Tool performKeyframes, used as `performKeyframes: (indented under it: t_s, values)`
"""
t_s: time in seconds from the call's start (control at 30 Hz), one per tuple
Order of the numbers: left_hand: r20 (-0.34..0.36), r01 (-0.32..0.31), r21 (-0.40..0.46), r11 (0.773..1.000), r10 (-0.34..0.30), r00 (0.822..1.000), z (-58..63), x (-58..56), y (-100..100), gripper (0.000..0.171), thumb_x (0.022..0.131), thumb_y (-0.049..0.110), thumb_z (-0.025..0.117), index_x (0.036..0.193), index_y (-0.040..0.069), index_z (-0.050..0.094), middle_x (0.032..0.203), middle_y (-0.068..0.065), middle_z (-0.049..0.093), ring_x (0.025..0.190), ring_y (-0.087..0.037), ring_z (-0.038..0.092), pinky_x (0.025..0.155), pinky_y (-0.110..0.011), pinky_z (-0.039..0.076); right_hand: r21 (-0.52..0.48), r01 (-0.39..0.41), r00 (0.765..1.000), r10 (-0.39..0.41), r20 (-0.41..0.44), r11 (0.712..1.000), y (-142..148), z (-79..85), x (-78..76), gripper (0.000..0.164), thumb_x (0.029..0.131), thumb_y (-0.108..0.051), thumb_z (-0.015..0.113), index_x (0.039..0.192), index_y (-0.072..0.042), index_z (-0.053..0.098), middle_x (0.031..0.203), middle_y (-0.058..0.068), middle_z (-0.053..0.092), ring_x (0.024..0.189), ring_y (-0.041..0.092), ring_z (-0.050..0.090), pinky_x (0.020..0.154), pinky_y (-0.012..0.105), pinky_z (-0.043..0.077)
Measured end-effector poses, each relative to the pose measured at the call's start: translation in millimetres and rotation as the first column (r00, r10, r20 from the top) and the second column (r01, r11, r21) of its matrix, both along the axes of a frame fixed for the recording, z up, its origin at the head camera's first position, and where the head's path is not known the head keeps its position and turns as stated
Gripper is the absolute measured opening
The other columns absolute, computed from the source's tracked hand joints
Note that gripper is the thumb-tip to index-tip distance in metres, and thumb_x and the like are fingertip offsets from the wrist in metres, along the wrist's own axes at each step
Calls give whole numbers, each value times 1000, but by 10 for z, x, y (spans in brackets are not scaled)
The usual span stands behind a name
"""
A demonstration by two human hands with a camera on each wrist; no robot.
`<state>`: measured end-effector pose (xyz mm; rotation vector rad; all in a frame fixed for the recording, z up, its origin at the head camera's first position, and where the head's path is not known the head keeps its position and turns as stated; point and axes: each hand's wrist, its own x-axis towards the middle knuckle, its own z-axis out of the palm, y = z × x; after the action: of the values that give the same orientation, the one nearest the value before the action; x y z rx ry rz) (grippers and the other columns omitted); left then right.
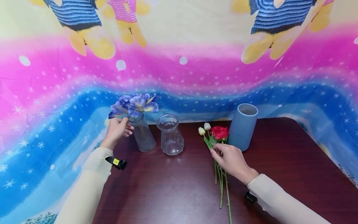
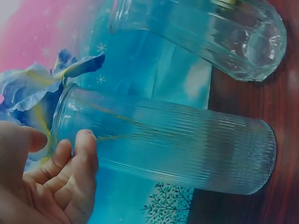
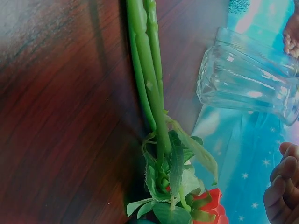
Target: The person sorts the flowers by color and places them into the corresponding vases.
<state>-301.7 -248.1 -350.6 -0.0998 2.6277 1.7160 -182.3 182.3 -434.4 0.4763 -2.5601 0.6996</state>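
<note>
Purple-blue irises (image 1: 137, 105) stand in a ribbed clear glass vase (image 2: 187, 144), their stems visible through its wall. At the vase's rim is my left hand (image 1: 118, 129), its thumb and fingertips apart around the flower base. My right hand (image 1: 230, 160) hovers over a red rose (image 1: 219, 133) and white tulips (image 1: 202, 131) lying on the table. Its loosely bent fingers (image 3: 276, 193) are apart from the green stems (image 3: 148, 79) in the right wrist view.
A faceted clear glass vase (image 1: 172, 140) stands between the ribbed vase and the loose flowers. Right of the rose is a tall blue-grey vase (image 1: 242, 129). The dark red-brown table (image 1: 173, 186) ends against a patterned cloth backdrop (image 1: 181, 71).
</note>
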Motion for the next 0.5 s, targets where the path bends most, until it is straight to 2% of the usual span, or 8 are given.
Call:
performKeyframes:
  t_s: [0.17,0.27,0.37,0.5]
  values:
    - [-26,5,-75,997,-7,1000,19,109,37,49,107,39,41,101,-5,61,79,3,74,57,-5,66,57,-25,55,-6,6,1000,-6,-8,1000,25,-5,-2,6,93,-22,71,87,-21,73,64,-16,52,55,-3,41,52,21,38]
    - [-46,18,-125,992,-24,999,30,164,97,47,108,38,42,100,-3,63,85,-5,76,59,-8,66,59,-29,56,-6,10,1000,-10,-4,1000,48,-9,1,6,93,-22,70,89,-19,74,65,-16,53,55,-3,42,53,22,39]
    - [-67,43,-158,987,-54,996,46,213,173,45,108,35,43,96,-3,64,85,-7,75,59,-11,67,60,-31,57,5,15,1000,-15,11,1000,76,-9,13,7,94,-24,70,88,-21,73,63,-17,51,54,-2,42,52,22,38]
    - [-101,74,-176,982,-93,990,68,265,290,43,107,31,46,92,-4,66,83,-9,75,57,-12,66,56,-29,55,25,22,999,-23,46,999,118,-12,30,9,95,-27,70,86,-24,71,60,-17,47,52,-1,41,50,22,36]
